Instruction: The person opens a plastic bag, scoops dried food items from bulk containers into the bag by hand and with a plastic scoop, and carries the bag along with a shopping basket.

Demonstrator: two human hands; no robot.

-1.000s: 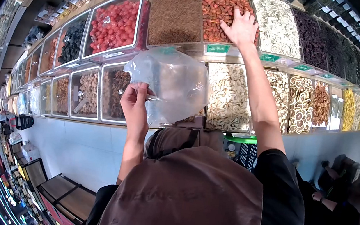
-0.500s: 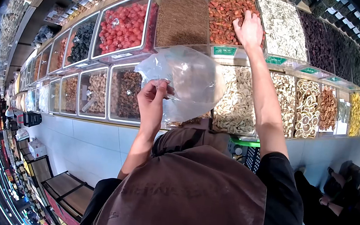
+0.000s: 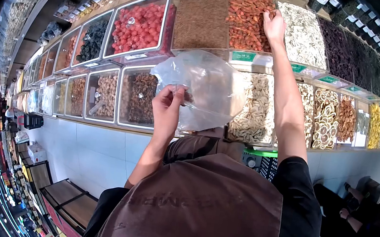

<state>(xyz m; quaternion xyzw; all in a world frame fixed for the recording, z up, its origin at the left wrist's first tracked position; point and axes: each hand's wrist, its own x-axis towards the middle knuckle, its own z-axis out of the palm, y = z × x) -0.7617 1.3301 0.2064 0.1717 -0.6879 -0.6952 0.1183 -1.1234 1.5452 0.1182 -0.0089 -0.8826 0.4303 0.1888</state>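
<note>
In my left hand [image 3: 167, 110], closed with thumb and fingers pinched together, is the edge of a clear plastic bag [image 3: 213, 90]. The bag hangs puffed out in front of the lower bins, and I cannot make out anything inside it. My right hand [image 3: 275, 28] is stretched out to the upper row, at the right side of a bin of wrinkled orange-red dried fruit [image 3: 246, 23]. Its fingers are curled in; whatever is between them is hidden. Just right of that hand lies a bin of pale whitish dried flakes [image 3: 302, 35].
Left of the red fruit stand a bin of fine brown grains [image 3: 201, 22] and a lidded box of red fruit [image 3: 139, 30]. Below are sliced dried mushrooms [image 3: 253, 107]. A green-rimmed basket [image 3: 268, 164] is by my body. Another person [image 3: 349, 221] is at the right.
My right hand has shifted right across the red fruit to the bin's side, and its fingers have curled in. The left hand still grips the bag. The view has shifted slightly.
</note>
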